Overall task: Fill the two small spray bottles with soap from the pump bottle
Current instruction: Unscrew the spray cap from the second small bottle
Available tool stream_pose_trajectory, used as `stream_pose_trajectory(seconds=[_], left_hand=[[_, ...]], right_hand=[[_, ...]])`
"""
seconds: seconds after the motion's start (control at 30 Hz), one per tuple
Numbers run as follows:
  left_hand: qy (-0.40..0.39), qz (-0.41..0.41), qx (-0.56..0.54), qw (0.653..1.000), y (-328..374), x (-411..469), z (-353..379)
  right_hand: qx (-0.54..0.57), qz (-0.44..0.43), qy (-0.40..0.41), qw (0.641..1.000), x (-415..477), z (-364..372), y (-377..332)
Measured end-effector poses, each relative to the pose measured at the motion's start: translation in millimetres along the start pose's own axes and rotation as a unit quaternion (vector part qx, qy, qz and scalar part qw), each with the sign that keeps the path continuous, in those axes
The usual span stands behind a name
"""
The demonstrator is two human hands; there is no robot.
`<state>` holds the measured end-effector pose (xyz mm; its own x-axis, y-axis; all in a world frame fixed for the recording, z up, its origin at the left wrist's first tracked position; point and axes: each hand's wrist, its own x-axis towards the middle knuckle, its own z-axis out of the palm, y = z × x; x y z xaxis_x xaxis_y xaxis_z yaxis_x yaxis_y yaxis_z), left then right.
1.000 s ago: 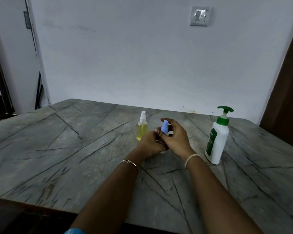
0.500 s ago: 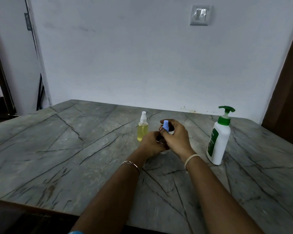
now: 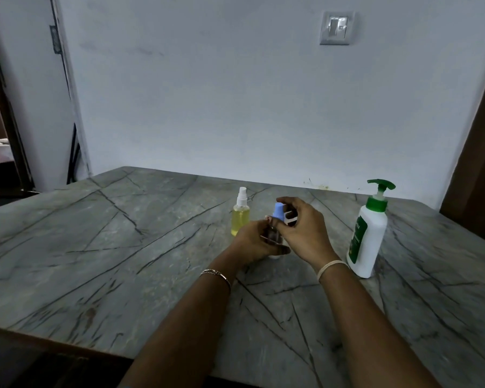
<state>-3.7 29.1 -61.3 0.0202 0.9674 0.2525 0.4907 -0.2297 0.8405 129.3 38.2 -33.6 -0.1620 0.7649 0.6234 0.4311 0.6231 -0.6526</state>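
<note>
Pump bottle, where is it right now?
In the head view, the pump bottle stands upright on the table at the right, just right of the right hand, untouched.

The desk (image 3: 123, 247) across the lower frame looks like smooth grey stone with dark lines and a soft shine, and the wall (image 3: 207, 93) above it is matt paint with smudges. At the right, the pump bottle (image 3: 368, 236) is smooth white plastic with a green plastic top; near the middle, the spray bottle (image 3: 240, 218) is see-through plastic with a white top, beside a second bottle (image 3: 272, 235) with a smooth blue cap (image 3: 278, 212). The bracelet (image 3: 216, 274) at lower middle looks like shiny metal.
</note>
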Motion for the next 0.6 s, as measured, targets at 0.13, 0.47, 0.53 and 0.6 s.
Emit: stream_pose_trajectory(seconds=[0.13, 0.47, 0.53, 0.6], left_hand=[[-0.001, 0.015, 0.013, 1.000, 3, -2, -1], [-0.030, -0.040, -0.059, 0.997, 6, -5, -4], [-0.041, -0.056, -0.082, 0.994, 5, -6, -7], [-0.050, -0.058, -0.092, 0.993, 5, -8, -11]], right_hand=[[-0.018, 0.001, 0.026, 0.999, -3, 5, -1], [0.081, 0.016, 0.007, 0.997, 2, 1, -2], [0.152, 0.034, 0.025, 0.987, 8, -4, -2], [0.205, 0.044, 0.041, 0.977, 13, -11, -2]])
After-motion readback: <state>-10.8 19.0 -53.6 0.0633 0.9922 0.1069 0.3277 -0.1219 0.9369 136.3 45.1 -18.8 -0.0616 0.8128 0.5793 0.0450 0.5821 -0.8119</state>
